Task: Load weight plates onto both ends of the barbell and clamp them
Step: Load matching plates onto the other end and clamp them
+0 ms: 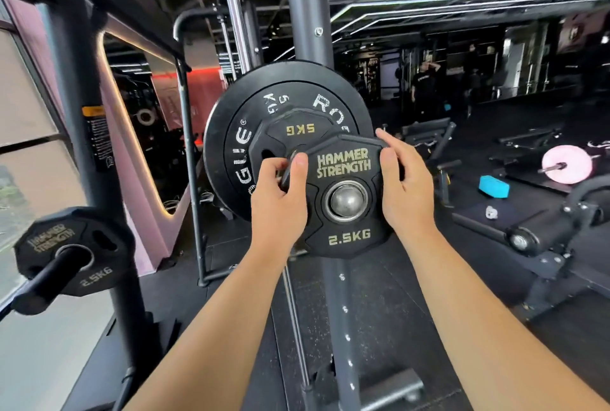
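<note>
A black 2.5 kg plate [343,239] marked HAMMER STRENGTH sits on the barbell's end [347,200], whose round steel tip shows through its hole. My left hand [280,199] grips the plate's left edge, thumb on its face. My right hand [404,186] holds its right edge. Behind it on the same sleeve are a smaller 5 kg plate [290,130] and a large Rogue plate [231,133]. No clamp is visible.
A second 2.5 kg plate [71,250] hangs on a storage peg of the dark rack upright [79,113] at left. A grey post [307,4] rises behind the plates. At right stand a bench [541,235], a pink plate [566,164] and a blue block [493,186].
</note>
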